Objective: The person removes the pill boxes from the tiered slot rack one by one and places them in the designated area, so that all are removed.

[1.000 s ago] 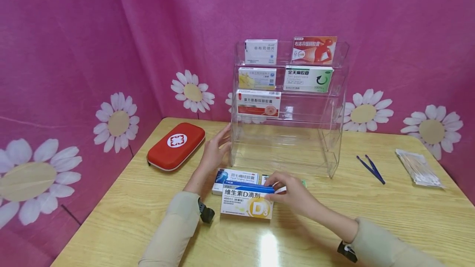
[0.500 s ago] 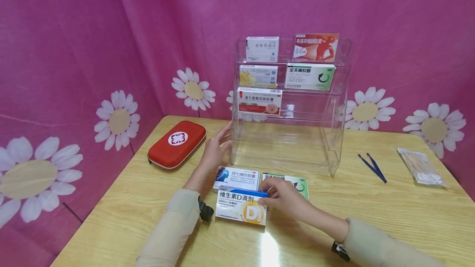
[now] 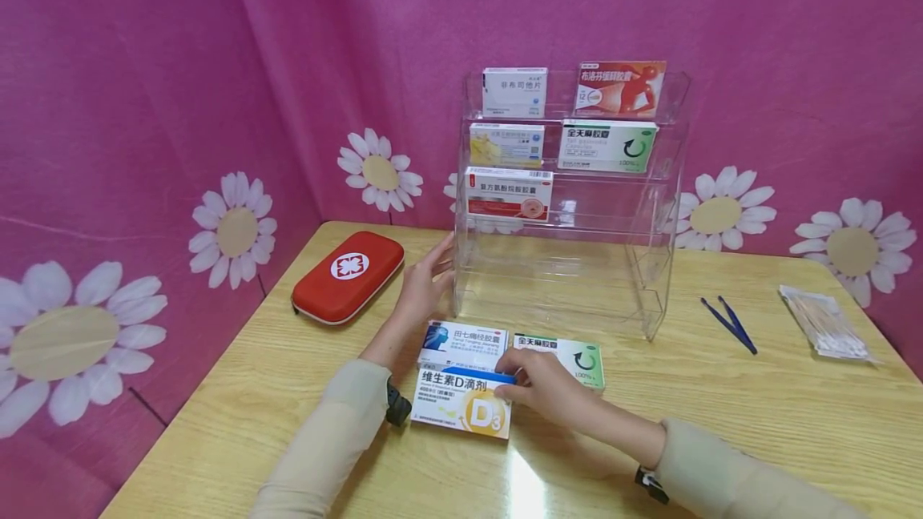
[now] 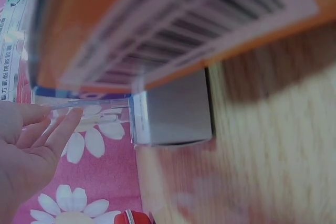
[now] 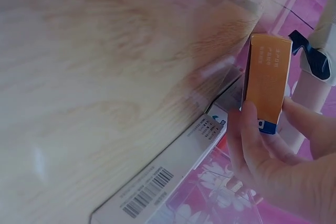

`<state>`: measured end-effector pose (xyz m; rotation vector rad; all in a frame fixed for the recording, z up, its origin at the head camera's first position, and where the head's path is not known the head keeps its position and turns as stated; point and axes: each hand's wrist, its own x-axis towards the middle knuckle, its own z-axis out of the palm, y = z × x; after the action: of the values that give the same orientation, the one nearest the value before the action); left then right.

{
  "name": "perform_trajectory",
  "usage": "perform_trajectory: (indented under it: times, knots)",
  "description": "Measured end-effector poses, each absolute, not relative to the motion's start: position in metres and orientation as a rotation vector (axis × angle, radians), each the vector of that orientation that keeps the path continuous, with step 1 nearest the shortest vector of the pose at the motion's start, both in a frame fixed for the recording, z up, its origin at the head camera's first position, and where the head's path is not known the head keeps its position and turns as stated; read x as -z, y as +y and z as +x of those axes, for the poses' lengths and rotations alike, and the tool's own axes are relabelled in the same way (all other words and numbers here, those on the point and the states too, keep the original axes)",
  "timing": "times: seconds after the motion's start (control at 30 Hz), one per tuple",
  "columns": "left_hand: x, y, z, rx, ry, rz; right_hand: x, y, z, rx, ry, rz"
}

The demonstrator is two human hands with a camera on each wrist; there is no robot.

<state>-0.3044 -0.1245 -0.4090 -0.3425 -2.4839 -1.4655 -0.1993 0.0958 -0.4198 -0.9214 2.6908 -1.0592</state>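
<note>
My right hand (image 3: 544,387) pinches the right end of a white medicine box (image 3: 454,407) marked D3, with a blue top edge. Its orange end (image 5: 269,80) faces up between thumb and fingers in the right wrist view. The box is tilted, in front of a blue-and-white medicine box (image 3: 469,340) lying on the table. A green-and-white medicine box (image 3: 580,359) lies to the right, partly behind the right hand. My left hand (image 3: 424,287) rests with extended fingers against the left side of a clear acrylic display rack (image 3: 555,263).
The rack's upper tiers hold several medicine boxes, among them a red-and-white one (image 3: 508,195) and a green-and-white one (image 3: 608,146). A red first-aid case (image 3: 348,277) lies left. Blue tweezers (image 3: 730,327) and a cotton swab pack (image 3: 825,323) lie right.
My right hand has moved left and toward me with the D3 box, uncovering more of the boxes behind. The left hand stays at the rack. The head view has shifted slightly.
</note>
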Motion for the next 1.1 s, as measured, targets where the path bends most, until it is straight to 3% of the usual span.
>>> perform_trajectory:
  times: [1.1]
  knots:
    - [0.398,-0.121,-0.306,1.449,-2.569,-0.280,0.420,0.079,-0.189,0.918,2.683,-0.986]
